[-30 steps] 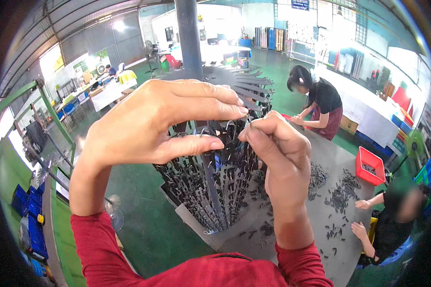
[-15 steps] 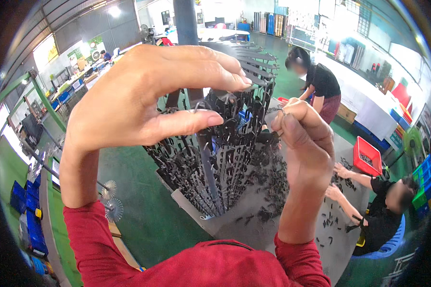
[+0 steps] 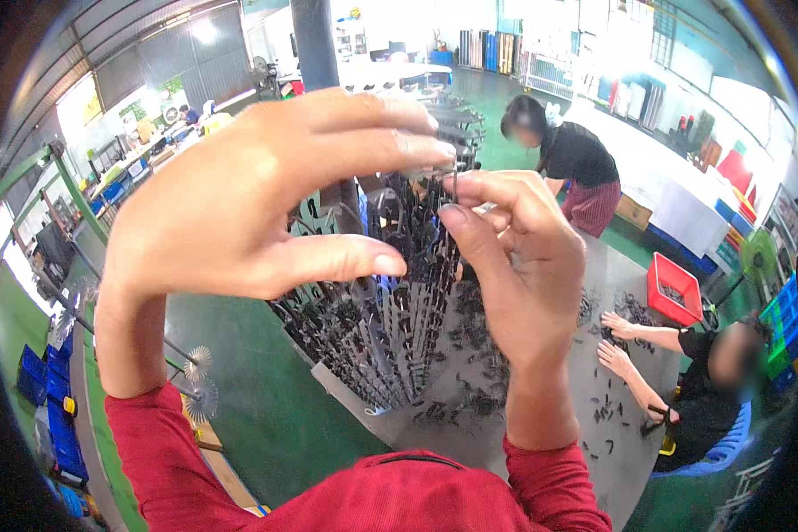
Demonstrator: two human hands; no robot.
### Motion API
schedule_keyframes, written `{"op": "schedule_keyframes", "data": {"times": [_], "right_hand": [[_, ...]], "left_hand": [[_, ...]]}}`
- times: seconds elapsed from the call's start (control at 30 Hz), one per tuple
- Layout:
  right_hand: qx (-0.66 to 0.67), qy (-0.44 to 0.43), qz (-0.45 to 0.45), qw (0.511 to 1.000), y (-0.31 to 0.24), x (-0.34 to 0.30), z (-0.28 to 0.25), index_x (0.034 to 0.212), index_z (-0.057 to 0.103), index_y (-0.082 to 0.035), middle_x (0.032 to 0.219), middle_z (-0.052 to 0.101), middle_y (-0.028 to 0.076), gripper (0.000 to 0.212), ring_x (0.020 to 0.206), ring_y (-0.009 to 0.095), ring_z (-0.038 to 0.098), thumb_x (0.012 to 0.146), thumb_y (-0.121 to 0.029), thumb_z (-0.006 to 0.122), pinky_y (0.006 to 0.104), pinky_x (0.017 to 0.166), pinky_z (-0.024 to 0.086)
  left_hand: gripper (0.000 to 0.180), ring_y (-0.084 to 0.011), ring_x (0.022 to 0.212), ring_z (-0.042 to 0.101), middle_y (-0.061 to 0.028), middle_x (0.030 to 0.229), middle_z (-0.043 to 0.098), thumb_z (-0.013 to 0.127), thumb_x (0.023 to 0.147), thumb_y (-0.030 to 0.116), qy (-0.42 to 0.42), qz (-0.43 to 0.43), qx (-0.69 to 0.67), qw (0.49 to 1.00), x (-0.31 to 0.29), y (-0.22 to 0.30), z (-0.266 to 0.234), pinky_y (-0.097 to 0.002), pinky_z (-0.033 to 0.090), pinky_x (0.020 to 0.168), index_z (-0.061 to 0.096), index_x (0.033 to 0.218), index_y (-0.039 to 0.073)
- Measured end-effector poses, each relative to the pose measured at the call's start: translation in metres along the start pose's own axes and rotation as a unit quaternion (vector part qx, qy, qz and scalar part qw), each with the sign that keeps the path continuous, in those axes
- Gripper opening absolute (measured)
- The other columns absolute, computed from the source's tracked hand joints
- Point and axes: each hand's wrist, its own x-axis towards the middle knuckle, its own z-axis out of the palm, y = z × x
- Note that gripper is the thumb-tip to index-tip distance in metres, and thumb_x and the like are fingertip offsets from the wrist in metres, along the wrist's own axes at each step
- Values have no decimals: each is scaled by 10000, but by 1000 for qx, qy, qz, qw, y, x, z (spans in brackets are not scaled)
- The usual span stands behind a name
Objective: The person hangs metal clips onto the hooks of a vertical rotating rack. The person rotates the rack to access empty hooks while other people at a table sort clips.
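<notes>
Raised in front of me is a tall dark rack (image 3: 397, 341), hung with many small dark pieces in rows. My left hand (image 3: 230, 199) reaches across its upper part, fingers stretched out and thumb well apart, with nothing visible between them. At the rack's upper right, my right hand (image 3: 523, 257) pinches a thin dark piece (image 3: 454, 188) between thumb and forefinger, close to the left fingertips. The piece's exact kind is too small to make out. Loose dark curved pieces (image 3: 474, 395) lie scattered on the grey table (image 3: 443, 434) below.
On the right a seated co-worker (image 3: 709, 381) spreads both hands over pieces on the table. Another person (image 3: 581, 160) bends over its far side. A red basket (image 3: 674, 293) stands near the table's right edge. Behind the rack rises a thick post (image 3: 315, 53).
My right hand has moved left to the rack, its pinched piece now by the left fingertips. My left hand has shifted slightly left, still spread. The view has turned a little.
</notes>
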Motion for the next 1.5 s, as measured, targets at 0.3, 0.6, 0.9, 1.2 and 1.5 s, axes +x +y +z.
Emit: {"op": "schedule_keyframes", "data": {"times": [0.3,0.6,0.9,1.2,1.5], "right_hand": [[-129,44,-17,991,-21,1,14,869,677,-21,806,647,103,59,633,181,597,835,-66,696,287,577,452],[128,-77,81,985,-7,14,11,865,674,6,740,626,56,110,665,88,551,906,-84,626,239,602,415],[279,-70,210,934,13,16,-16,830,682,25,774,608,-7,168,654,36,473,897,-98,589,179,647,339],[-396,-84,111,907,37,24,-38,870,707,-66,661,528,55,97,585,124,502,824,-152,703,295,556,406],[113,-83,35,989,17,30,21,898,669,6,702,558,55,138,590,96,468,906,-127,634,268,561,395]], "left_hand": [[448,-352,1094,595,-158,1193,638,728,772,209,46,-43,7,998,-1,1,8,-417,466,934,653,1180,41],[409,-339,1068,636,-162,1184,642,716,775,106,50,-50,8,997,-3,4,10,-389,517,893,654,1175,48],[403,-335,1076,633,-159,1182,640,709,788,120,54,-40,-15,998,-8,-4,7,-388,510,905,648,1180,48],[543,-356,1194,563,-169,1293,579,723,782,236,47,-37,-2,998,-10,-12,3,-418,469,976,582,1273,55],[508,-351,1200,548,-155,1276,590,699,818,225,13,-88,81,993,3,3,6,-429,446,993,573,1274,39]]}}
